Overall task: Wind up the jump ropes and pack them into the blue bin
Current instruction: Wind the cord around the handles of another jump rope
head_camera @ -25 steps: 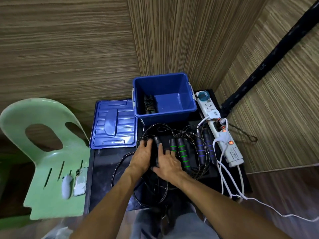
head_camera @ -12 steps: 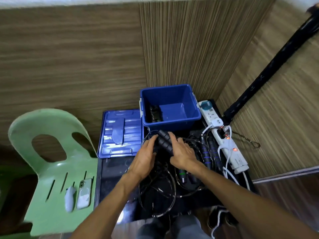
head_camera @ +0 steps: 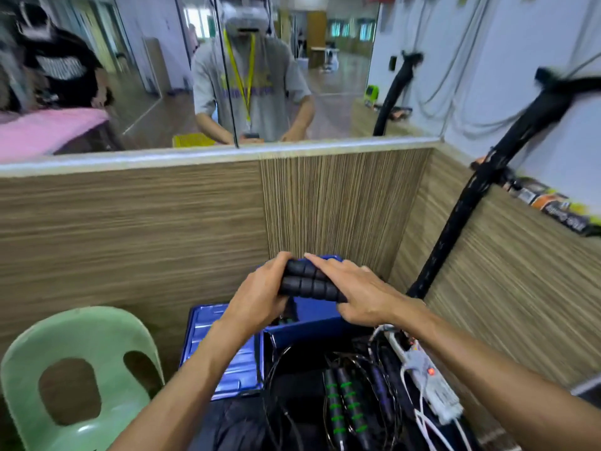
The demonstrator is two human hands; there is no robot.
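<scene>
Both hands meet at the centre of the frame around a pair of black ribbed handles [head_camera: 309, 281] lying side by side, one above the other. The left hand [head_camera: 260, 297] curls round their left ends, fingers wrapped behind and thumb in front. The right hand [head_camera: 357, 294] lies over their right ends with its fingers stretched long across the top and its thumb tucked under, so the handles are pinched between the two hands. They are held up in front of the blue bin [head_camera: 312, 323], which sits just below and behind the hands; only part of its near wall and a sliver of the far rim show, and what lies inside is hidden by the hands.

Left of the bin, flat on the dark worktop [head_camera: 299, 388], lies the blue lid [head_camera: 224, 362], partly covered by the left forearm. In the lower middle of the frame a tangle of black cords [head_camera: 283, 382] lies on the worktop, with two black handles banded in green [head_camera: 344, 402] lying together and darker handles just right of them. A white power strip [head_camera: 429, 385] with a lit red switch runs along the right edge of the worktop. A pale green plastic chair [head_camera: 81, 362] stands at lower left.
</scene>
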